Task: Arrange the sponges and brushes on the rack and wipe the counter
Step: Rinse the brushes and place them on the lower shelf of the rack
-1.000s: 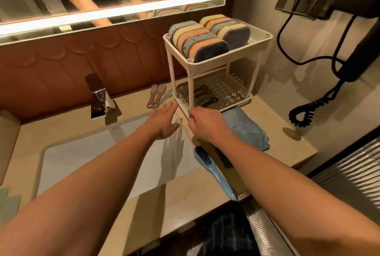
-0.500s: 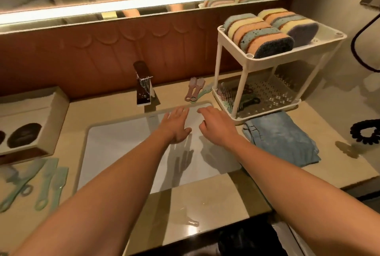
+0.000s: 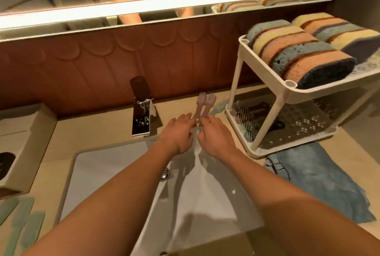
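Note:
Two pink brushes (image 3: 205, 103) lie side by side on the counter behind the sink, bristles pointing away from me. My left hand (image 3: 176, 132) reaches them with straight fingers touching the handle ends. My right hand (image 3: 216, 134) is next to it, fingers bent over the same handle ends; a grip is not visible. The white two-tier rack (image 3: 287, 89) stands to the right. Several coloured sponges (image 3: 298, 56) stand in rows on its top shelf, and several brushes (image 3: 244, 115) lie on its lower shelf. A teal brush (image 3: 218, 107) lies between the pink ones and the rack.
A folded blue cloth (image 3: 318, 177) lies in front of the rack. The faucet (image 3: 141, 111) stands left of my hands above the white sink (image 3: 115, 173). Several green brushes (image 3: 24, 225) lie at the lower left, near a beige box (image 3: 30, 142).
My view has swung left and closer. Both hands moved from the rack's front edge, over the sink, forward to the pink brushes behind it.

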Demonstrator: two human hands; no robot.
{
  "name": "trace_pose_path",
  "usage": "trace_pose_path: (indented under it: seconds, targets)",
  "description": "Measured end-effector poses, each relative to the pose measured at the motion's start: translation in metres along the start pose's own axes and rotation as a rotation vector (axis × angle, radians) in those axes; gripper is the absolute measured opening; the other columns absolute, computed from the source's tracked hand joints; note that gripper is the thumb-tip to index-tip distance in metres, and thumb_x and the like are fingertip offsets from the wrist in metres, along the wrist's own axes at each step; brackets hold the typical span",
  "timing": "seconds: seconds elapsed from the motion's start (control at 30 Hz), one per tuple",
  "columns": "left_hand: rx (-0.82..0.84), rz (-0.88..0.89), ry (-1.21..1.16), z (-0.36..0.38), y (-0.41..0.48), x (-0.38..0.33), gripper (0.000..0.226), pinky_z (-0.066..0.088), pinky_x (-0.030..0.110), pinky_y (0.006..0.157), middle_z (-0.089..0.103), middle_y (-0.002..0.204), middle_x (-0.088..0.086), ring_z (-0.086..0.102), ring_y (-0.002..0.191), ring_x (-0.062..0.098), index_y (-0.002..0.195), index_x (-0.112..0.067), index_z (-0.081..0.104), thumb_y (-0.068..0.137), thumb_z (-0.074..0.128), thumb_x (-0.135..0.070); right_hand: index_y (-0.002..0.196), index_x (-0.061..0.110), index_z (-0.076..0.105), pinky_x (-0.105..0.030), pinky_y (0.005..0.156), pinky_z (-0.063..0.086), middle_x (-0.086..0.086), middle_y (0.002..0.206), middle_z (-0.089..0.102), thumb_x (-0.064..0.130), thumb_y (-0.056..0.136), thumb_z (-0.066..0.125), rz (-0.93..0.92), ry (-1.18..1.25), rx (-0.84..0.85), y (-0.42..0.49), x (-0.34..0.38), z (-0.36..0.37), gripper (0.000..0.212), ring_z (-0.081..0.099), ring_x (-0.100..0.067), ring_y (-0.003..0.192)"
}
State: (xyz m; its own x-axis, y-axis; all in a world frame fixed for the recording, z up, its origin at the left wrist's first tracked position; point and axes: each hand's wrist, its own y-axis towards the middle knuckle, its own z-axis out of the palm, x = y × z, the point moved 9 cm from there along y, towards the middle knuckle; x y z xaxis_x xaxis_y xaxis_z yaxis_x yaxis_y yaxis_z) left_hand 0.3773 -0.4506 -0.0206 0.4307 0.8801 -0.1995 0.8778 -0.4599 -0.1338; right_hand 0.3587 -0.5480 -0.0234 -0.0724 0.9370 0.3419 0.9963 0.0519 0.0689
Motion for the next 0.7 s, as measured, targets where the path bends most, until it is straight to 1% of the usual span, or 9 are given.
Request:
trace_pose_path:
  seconds: [0.07,0.1,0.17,0.23,0.37,0.47,0.57,0.63,0.7]
  targets:
    - [-0.099,-0.042,-0.065,-0.011,0.016,0.004,0.035,0.045,0.041,0.099,0.056,0.135,0.010,0.055,0.123,0.032,0.128,-0.017,0.052,0.093,0.049,-0.017,0.135,0.015,0.053,-0.044,0.095,0.047,-0.009,0.131,0.052,0.022,0.093,0.050,0.014,0.003,0.013,0.018,-0.002,0.004,0.043,0.050,-0.030,0.119]
    - [-0.127,-0.050,-0.090,-0.014,0.024,0.005,0.033,0.048,0.041,0.096,0.058,0.128,0.009,0.057,0.118,0.032,0.124,-0.018,0.053,0.092,0.048,-0.020,0.136,0.015,0.053,-0.044,0.096,0.047,-0.011,0.134,0.051,0.021,0.094,0.049,0.025,-0.002,0.014,0.026,-0.004,0.005,0.043,0.050,-0.030,0.121]
    - [-0.097,-0.036,-0.106,-0.011,0.043,0.005,0.043,0.046,0.044,0.103,0.055,0.138,0.008,0.054,0.125,0.031,0.135,-0.023,0.051,0.093,0.045,-0.028,0.141,0.013,0.049,-0.043,0.104,0.042,-0.012,0.144,0.047,0.020,0.096,0.048,0.032,-0.020,0.003,0.041,-0.007,0.006,0.046,0.045,-0.031,0.128]
    - [-0.082,-0.038,-0.079,-0.009,0.067,0.008,0.050,0.041,0.042,0.109,0.048,0.148,0.006,0.048,0.133,0.030,0.145,-0.025,0.044,0.096,0.047,-0.031,0.146,0.011,0.044,-0.042,0.110,0.036,-0.014,0.148,0.044,0.022,0.098,0.046,0.057,-0.045,-0.021,0.057,-0.013,0.006,0.049,0.042,-0.032,0.132]
    - [-0.112,-0.045,-0.102,-0.014,0.097,0.014,0.060,0.032,0.038,0.117,0.035,0.161,0.002,0.037,0.144,0.025,0.155,-0.027,0.033,0.097,0.050,-0.022,0.148,0.008,0.039,-0.044,0.112,0.032,-0.018,0.150,0.040,0.026,0.100,0.044,0.099,-0.148,-0.087,0.074,-0.020,0.006,0.051,0.039,-0.037,0.134]
    - [-0.059,0.035,-0.101,0.003,0.113,0.012,0.067,0.026,0.037,0.122,0.026,0.165,-0.002,0.029,0.149,0.023,0.159,-0.028,0.024,0.098,0.051,-0.023,0.149,0.003,0.035,-0.046,0.115,0.026,-0.022,0.155,0.031,0.022,0.098,0.044,0.108,-0.206,-0.047,0.084,-0.024,0.017,0.055,0.032,-0.040,0.139]
    - [-0.027,0.036,-0.149,0.015,0.113,0.015,0.075,0.028,0.037,0.120,0.023,0.166,-0.004,0.030,0.148,0.023,0.160,-0.031,0.019,0.094,0.054,-0.024,0.141,0.001,0.046,-0.046,0.112,0.028,-0.023,0.149,0.039,0.022,0.096,0.047,0.060,-0.218,-0.049,0.085,-0.025,0.026,0.050,0.036,-0.040,0.136]
    - [-0.053,0.049,-0.130,0.014,0.109,0.018,0.076,0.026,0.032,0.120,0.021,0.166,-0.005,0.028,0.149,0.020,0.160,-0.027,0.020,0.094,0.056,-0.019,0.130,0.001,0.056,-0.048,0.106,0.034,-0.023,0.138,0.049,0.023,0.092,0.051,0.052,-0.183,-0.098,0.084,-0.025,0.027,0.044,0.043,-0.041,0.128]
    - [-0.076,0.052,-0.090,0.011,0.105,0.022,0.080,0.029,0.032,0.117,0.024,0.166,-0.003,0.032,0.146,0.021,0.159,-0.024,0.024,0.090,0.063,-0.015,0.126,0.001,0.058,-0.049,0.103,0.036,-0.022,0.132,0.051,0.022,0.091,0.052,0.028,-0.147,-0.092,0.083,-0.021,0.028,0.041,0.044,-0.041,0.123]
